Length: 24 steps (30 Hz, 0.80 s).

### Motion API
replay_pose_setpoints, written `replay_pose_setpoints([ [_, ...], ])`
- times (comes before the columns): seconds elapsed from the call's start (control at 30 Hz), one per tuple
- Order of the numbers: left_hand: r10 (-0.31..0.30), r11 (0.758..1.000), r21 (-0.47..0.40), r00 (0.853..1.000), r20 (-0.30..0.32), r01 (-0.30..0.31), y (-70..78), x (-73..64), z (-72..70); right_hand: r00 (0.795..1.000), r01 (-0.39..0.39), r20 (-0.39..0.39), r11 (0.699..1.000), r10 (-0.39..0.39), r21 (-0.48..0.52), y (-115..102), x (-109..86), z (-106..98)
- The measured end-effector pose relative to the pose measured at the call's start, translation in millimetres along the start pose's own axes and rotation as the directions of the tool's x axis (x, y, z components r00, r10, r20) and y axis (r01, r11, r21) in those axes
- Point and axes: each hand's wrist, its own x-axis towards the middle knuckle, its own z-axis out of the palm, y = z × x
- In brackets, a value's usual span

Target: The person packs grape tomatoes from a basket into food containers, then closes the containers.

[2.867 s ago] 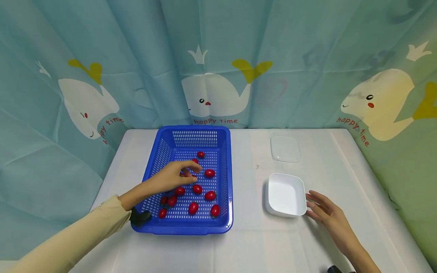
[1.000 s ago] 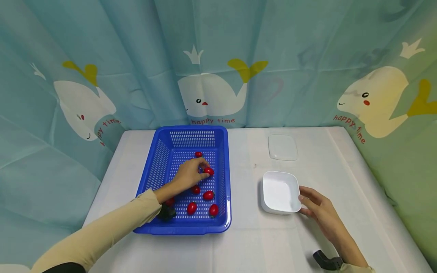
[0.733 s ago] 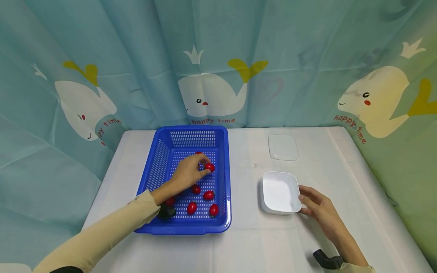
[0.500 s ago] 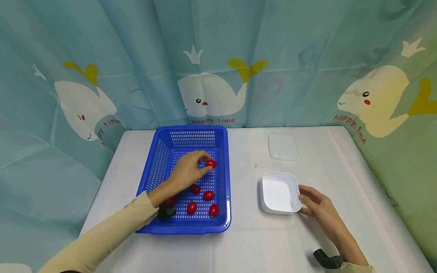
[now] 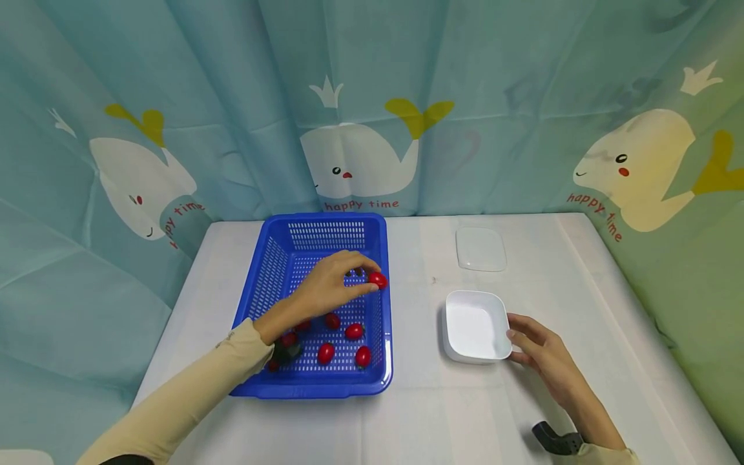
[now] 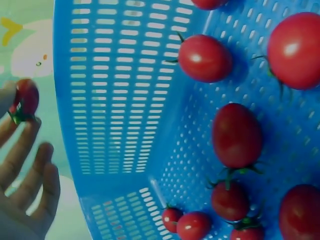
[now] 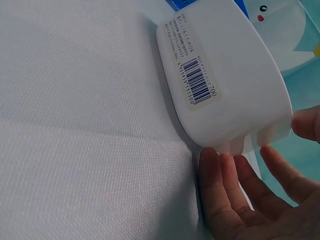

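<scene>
My left hand point(image 5: 328, 284) pinches a red cherry tomato point(image 5: 378, 279) between thumb and fingertips, over the right side of the blue basket point(image 5: 325, 391). The left wrist view shows this tomato, green stem still on, past the basket's wall. Several more cherry tomatoes point(image 6: 237, 136) lie on the perforated basket floor, some hidden behind my arm in the head view. My right hand point(image 5: 546, 355) holds the right side of a white square container point(image 5: 473, 356), thumb at its rim and fingers against its outer wall. No tomato shows inside that container.
A translucent square lid point(image 5: 481, 249) lies behind the white container on the white tablecloth point(image 5: 418, 400). A curtain with whale prints point(image 5: 360, 161) hangs along the back and sides. The container's outside bears a barcode label point(image 7: 196, 82).
My left hand has taken a cherry tomato from the basket floor and carried it rightward to the basket's right rim. Earlier, my right hand came onto the container's rim; it has stayed there since.
</scene>
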Motion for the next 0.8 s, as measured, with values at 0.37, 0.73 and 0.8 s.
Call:
replay_pose_setpoints([
  [0.37,0.101,0.988,-0.129,0.982,0.157,-0.081,13.5,20.1,-3.4,1.0,-0.012,0.002,1.0,0.012,-0.021,1.2,1.0,-0.1],
  [0.73,0.203,0.961,-0.242,0.931,0.303,-0.131,37.8,59.5,-3.0,1.0,-0.03,0.0,0.999,0.03,-0.03,-0.1,1.1,0.2],
  [0.8,0.214,0.959,-0.251,0.921,0.326,-0.134,42.6,65.7,-0.6,1.0,-0.027,0.004,0.999,0.027,-0.026,0.1,1.1,0.0],
])
